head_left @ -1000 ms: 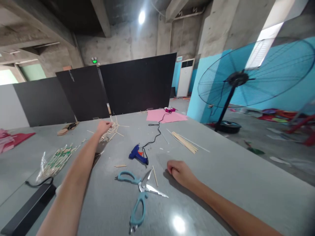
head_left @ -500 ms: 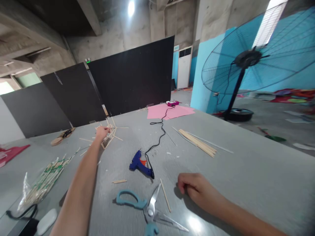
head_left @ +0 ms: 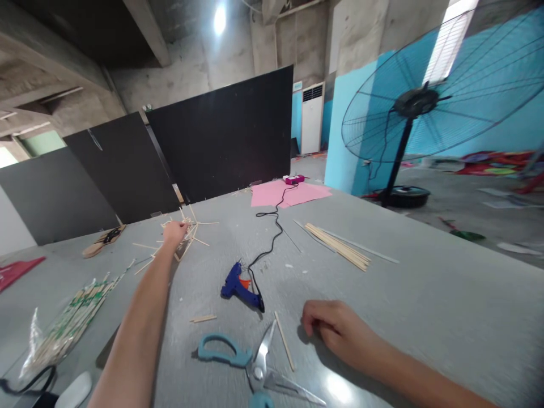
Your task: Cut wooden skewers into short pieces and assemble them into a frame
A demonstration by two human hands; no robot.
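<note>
Far out on the left, my left hand (head_left: pixel 175 231) pinches at a spiky framework of thin wooden sticks (head_left: pixel 194 229) on the grey table. The fingertips and the exact stick they grip are too small to make out. My right hand (head_left: pixel 329 323) rests on the table with curled fingers, and nothing shows in it. To its left lies a thin wooden stick (head_left: pixel 284 341), beside open scissors (head_left: pixel 257 368) with blue-grey handles. A blue glue gun (head_left: pixel 241 288) with an orange trigger lies between my arms, its black cord running away from me.
A bundle of bare sticks (head_left: pixel 338 246) lies right of centre. Pink sheets (head_left: pixel 272 194) carry a magenta power strip (head_left: pixel 294 179) at the back. Wrapped sticks (head_left: pixel 79 317) lie left of my forearm. Black panels (head_left: pixel 221 136) border the far edge; a large fan (head_left: pixel 414 105) stands right.
The view has shifted slightly, moving most of the scene a little left. Both hands keep their places and poses, the left at the stick framework and the right on the table.
</note>
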